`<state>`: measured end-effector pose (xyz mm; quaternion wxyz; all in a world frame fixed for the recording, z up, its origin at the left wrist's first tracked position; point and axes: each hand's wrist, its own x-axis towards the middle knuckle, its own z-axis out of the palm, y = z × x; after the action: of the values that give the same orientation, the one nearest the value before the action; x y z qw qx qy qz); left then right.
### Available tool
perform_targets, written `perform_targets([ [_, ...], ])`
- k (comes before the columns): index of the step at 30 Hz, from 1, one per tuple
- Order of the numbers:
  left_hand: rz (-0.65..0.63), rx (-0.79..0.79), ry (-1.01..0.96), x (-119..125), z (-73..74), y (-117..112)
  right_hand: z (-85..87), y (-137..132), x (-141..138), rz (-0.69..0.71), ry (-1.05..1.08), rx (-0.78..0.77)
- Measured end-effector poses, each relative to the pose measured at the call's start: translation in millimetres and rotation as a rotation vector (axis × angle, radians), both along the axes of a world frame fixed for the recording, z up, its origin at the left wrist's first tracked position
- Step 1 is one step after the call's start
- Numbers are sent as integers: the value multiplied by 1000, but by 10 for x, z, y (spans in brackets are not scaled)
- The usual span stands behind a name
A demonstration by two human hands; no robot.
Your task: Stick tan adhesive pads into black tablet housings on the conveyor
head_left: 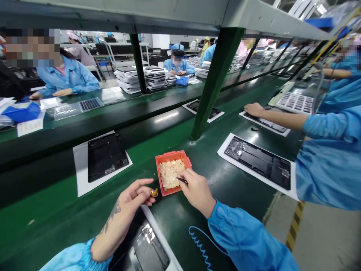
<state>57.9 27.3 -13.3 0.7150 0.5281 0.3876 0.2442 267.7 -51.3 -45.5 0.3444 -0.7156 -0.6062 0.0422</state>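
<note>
An orange plastic tray (172, 156) sits on the green conveyor belt (180, 233), filled with pale flakes of backing paper or tape (169, 174). My right hand (197, 190) pinches a thin black tool (182, 180), probably tweezers, with its tip over the tray's right side. Just left of the tray, my left hand (132, 197) pinches a small yellow part (154, 192) between thumb and fingers. The part nearly touches the tray's front corner. Below my left wrist lies a black tablet-like panel (143, 244) on a white sheet, partly hidden by my forearm.
A co-worker's arm (276, 118) in a blue sleeve reaches over a panel on the right. Other black panels on white sheets (258, 163) lie along the belt. A blue coiled cord (200, 242) lies near my right sleeve. A green post (217, 82) rises beyond the tray.
</note>
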Motion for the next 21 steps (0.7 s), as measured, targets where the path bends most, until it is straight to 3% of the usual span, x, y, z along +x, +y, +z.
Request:
perform_targets([
  [7,66,-24,-7,-306,34,-185,85,-7,-91,78,156,162],
  [11,162,-38,-41,-555,21,-287,140,-69,-100,98,616,236],
  [13,215,-48,-54,-696,21,-346,156,-99,-109,63,818,196],
  [16,283,-55,-77,-905,56,-437,204,-116,-199,17,907,44],
  [21,363,-49,-88,-1180,170,-535,431,-54,-601,198,1020,-85],
])
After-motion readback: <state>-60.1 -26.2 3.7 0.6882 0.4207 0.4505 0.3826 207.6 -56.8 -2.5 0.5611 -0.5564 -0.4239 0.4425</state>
